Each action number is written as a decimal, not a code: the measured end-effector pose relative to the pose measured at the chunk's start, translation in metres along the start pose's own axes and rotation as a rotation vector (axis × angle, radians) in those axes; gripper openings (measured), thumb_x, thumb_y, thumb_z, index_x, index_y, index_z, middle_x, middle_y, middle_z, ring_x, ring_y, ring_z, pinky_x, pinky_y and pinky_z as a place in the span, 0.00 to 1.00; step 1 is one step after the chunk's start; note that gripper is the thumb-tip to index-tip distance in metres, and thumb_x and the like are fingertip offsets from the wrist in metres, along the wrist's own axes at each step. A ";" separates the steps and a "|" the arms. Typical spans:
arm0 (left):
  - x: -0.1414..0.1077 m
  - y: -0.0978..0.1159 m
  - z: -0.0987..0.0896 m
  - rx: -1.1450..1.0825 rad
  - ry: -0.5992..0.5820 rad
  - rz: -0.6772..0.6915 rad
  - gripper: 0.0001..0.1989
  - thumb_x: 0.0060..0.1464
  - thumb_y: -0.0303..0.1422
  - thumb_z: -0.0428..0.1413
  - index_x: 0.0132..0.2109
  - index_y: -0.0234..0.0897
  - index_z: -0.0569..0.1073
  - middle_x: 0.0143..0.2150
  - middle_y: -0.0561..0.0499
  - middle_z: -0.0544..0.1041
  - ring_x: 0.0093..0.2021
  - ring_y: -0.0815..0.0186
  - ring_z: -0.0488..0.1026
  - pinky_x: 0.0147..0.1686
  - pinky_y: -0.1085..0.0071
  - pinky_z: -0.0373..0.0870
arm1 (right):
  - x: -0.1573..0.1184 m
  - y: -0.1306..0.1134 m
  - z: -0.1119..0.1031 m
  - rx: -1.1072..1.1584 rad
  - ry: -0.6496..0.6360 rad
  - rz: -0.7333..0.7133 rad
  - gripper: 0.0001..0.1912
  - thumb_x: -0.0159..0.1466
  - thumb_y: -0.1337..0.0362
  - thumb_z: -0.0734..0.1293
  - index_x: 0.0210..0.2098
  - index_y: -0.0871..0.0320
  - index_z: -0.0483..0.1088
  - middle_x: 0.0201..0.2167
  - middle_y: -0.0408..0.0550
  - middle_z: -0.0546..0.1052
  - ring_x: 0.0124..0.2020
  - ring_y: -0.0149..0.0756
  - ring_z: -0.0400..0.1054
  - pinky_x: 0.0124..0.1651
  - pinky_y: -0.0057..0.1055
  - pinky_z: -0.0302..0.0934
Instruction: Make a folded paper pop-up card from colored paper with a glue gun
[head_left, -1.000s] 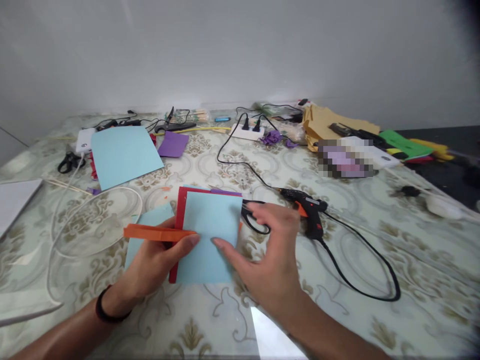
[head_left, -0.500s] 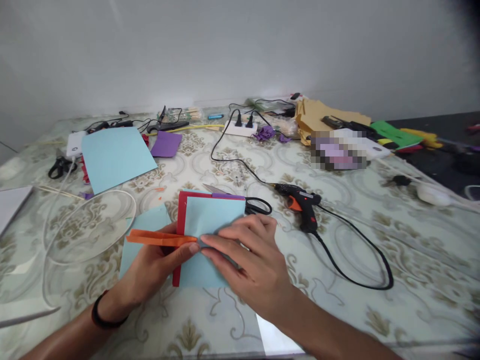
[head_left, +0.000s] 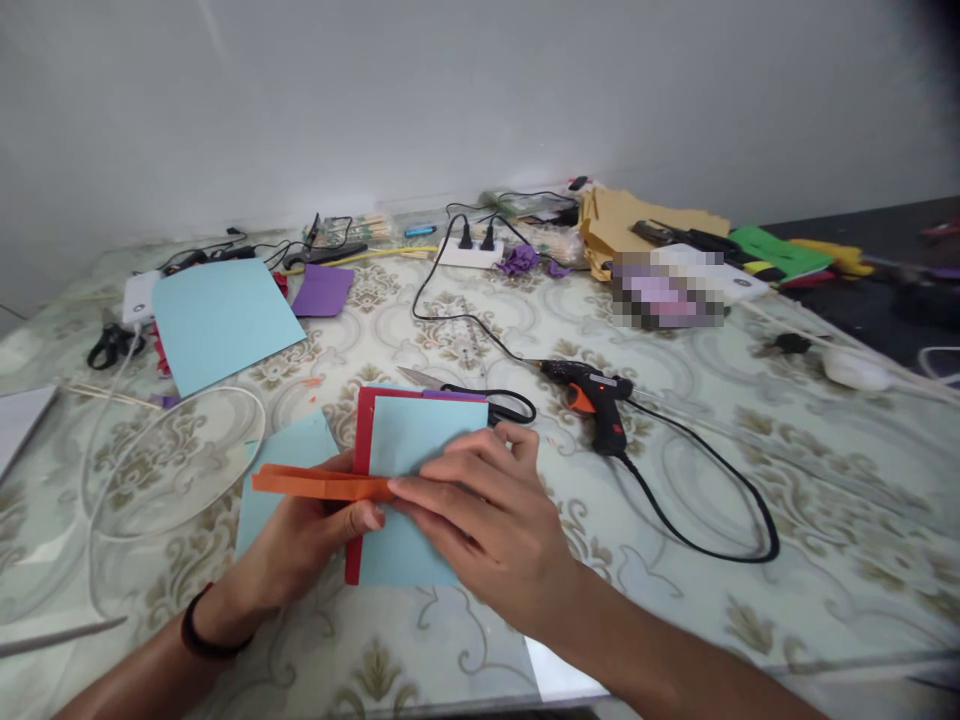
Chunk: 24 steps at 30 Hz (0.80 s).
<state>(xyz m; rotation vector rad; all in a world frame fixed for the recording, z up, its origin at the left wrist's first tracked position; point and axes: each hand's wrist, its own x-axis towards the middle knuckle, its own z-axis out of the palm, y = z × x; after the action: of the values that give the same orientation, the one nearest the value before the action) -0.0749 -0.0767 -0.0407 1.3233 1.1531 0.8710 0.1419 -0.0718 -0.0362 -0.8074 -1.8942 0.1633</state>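
A folded strip of orange paper point(head_left: 319, 484) stretches sideways between my hands. My left hand point(head_left: 296, 550) is curled round its left part, the fingers behind it and the thumb just below its lower edge. With thumb and fingertips, my right hand point(head_left: 499, 525) pinches the strip's right end. Beneath both hands lies a small stack: a light blue paper piece point(head_left: 427, 430) on top, a red one point(head_left: 364, 430) showing along the left, and a purple edge point(head_left: 454, 394) at the top. Black-handled scissors point(head_left: 517, 408) lie partly under that stack. My right fingers hide its right side.
To the right lies a black glue gun point(head_left: 596, 395) with its cord looping forward. Light blue sheets point(head_left: 225, 320) and a purple piece point(head_left: 322, 290) are at the left. A white power strip point(head_left: 470, 253) and brown paper point(head_left: 645, 222) are at the back.
My left thumb has slid back off the strip and dropped below it. My right fingertips have moved slightly left onto the strip's end. The view has shifted a little.
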 end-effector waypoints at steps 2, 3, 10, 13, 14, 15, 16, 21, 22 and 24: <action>-0.001 -0.005 -0.001 -0.014 0.013 -0.008 0.21 0.55 0.52 0.69 0.41 0.37 0.83 0.38 0.48 0.81 0.39 0.61 0.76 0.41 0.69 0.78 | 0.000 0.001 -0.002 0.021 -0.024 -0.007 0.05 0.73 0.70 0.72 0.45 0.55 0.81 0.35 0.40 0.83 0.38 0.35 0.73 0.49 0.44 0.55; -0.001 -0.006 -0.002 -0.021 0.019 -0.011 0.22 0.54 0.52 0.70 0.41 0.37 0.83 0.39 0.47 0.81 0.40 0.60 0.76 0.41 0.69 0.78 | 0.001 0.001 -0.002 0.034 -0.042 -0.010 0.05 0.72 0.70 0.72 0.45 0.55 0.80 0.35 0.40 0.84 0.38 0.35 0.74 0.49 0.44 0.55; -0.002 -0.002 -0.001 -0.053 -0.033 -0.021 0.25 0.51 0.54 0.71 0.42 0.37 0.83 0.41 0.47 0.83 0.40 0.58 0.77 0.42 0.67 0.79 | 0.000 -0.001 -0.004 0.001 -0.083 -0.028 0.05 0.74 0.67 0.71 0.44 0.54 0.81 0.35 0.41 0.83 0.38 0.36 0.72 0.50 0.45 0.53; -0.002 0.001 0.000 -0.067 -0.053 -0.011 0.23 0.52 0.52 0.71 0.41 0.36 0.83 0.36 0.50 0.82 0.36 0.63 0.75 0.38 0.71 0.77 | -0.001 -0.002 -0.003 0.055 -0.085 -0.012 0.06 0.75 0.67 0.69 0.42 0.54 0.80 0.34 0.40 0.82 0.38 0.34 0.72 0.51 0.44 0.53; -0.002 0.002 0.000 -0.069 -0.049 -0.016 0.22 0.52 0.52 0.71 0.40 0.37 0.83 0.36 0.51 0.81 0.36 0.64 0.74 0.37 0.72 0.76 | -0.001 -0.002 -0.003 0.083 -0.088 -0.009 0.06 0.76 0.66 0.69 0.43 0.53 0.80 0.34 0.39 0.83 0.39 0.34 0.72 0.52 0.44 0.53; -0.002 0.002 0.000 -0.073 -0.044 -0.019 0.21 0.53 0.51 0.71 0.39 0.37 0.83 0.35 0.51 0.81 0.35 0.65 0.74 0.36 0.73 0.76 | -0.001 -0.002 -0.003 0.111 -0.093 -0.010 0.05 0.76 0.65 0.69 0.44 0.53 0.80 0.35 0.39 0.83 0.39 0.34 0.72 0.52 0.43 0.54; -0.002 0.002 0.001 -0.081 -0.041 -0.027 0.20 0.53 0.50 0.71 0.38 0.37 0.83 0.35 0.52 0.81 0.35 0.65 0.74 0.36 0.73 0.75 | 0.000 -0.003 -0.004 0.136 -0.101 -0.014 0.05 0.76 0.64 0.69 0.45 0.54 0.79 0.36 0.40 0.84 0.40 0.34 0.73 0.52 0.43 0.54; -0.002 0.001 0.000 -0.141 -0.092 -0.095 0.17 0.52 0.44 0.73 0.44 0.39 0.83 0.35 0.53 0.82 0.33 0.66 0.74 0.34 0.74 0.75 | 0.003 -0.005 -0.007 0.223 -0.115 -0.010 0.05 0.76 0.65 0.69 0.45 0.53 0.80 0.35 0.38 0.84 0.39 0.33 0.74 0.49 0.41 0.55; -0.002 0.001 0.000 -0.152 -0.108 -0.100 0.19 0.51 0.42 0.74 0.46 0.40 0.83 0.36 0.53 0.82 0.34 0.66 0.75 0.35 0.74 0.75 | 0.004 -0.005 -0.009 0.234 -0.114 0.001 0.06 0.76 0.66 0.69 0.43 0.52 0.80 0.35 0.37 0.84 0.39 0.32 0.74 0.48 0.41 0.55; -0.001 0.002 -0.001 -0.168 -0.149 -0.102 0.24 0.48 0.42 0.76 0.50 0.40 0.83 0.40 0.51 0.84 0.38 0.63 0.77 0.38 0.72 0.77 | 0.005 -0.005 -0.011 0.250 -0.138 0.012 0.08 0.76 0.66 0.69 0.41 0.52 0.80 0.34 0.36 0.84 0.38 0.31 0.75 0.47 0.41 0.54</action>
<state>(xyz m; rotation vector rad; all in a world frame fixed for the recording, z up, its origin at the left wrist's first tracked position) -0.0758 -0.0774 -0.0383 1.1613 0.9999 0.7646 0.1479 -0.0752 -0.0253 -0.6506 -1.9499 0.4636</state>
